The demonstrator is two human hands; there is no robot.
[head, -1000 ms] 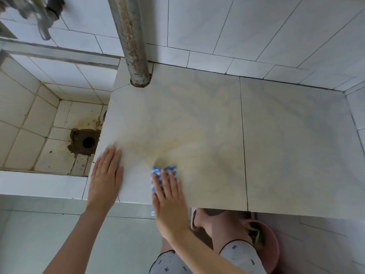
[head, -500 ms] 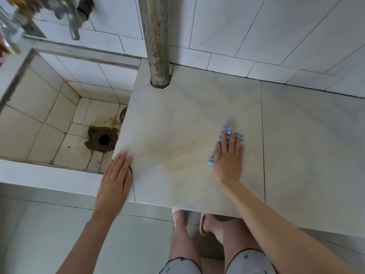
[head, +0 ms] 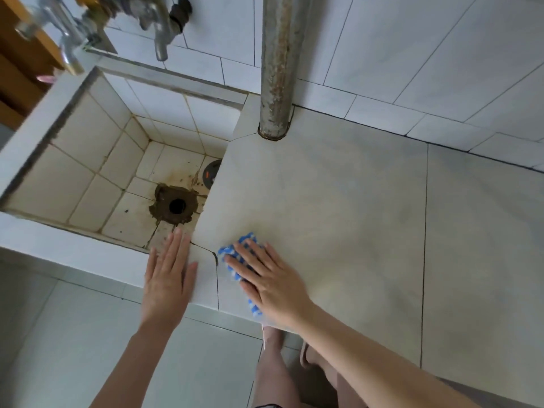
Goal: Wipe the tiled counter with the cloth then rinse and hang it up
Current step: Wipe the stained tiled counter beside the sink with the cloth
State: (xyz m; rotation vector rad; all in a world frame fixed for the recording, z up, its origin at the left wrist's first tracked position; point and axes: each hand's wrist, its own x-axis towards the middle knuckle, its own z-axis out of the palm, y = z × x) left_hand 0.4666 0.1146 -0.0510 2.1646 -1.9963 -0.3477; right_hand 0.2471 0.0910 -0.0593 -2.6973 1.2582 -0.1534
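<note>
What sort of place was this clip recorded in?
Probably a household wash or utility area: a built-in tiled sink basin with a stained drain, metal taps on the tiled wall above it, and a tiled counter where the right hand presses a blue-and-white cloth.

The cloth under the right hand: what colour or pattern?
Blue and white checked cloth, seen in the head view.

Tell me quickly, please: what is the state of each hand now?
Left hand: open, flat on the tiled counter edge, holding nothing.
Right hand: open, flat, pressing the blue-and-white cloth down on it.
</note>
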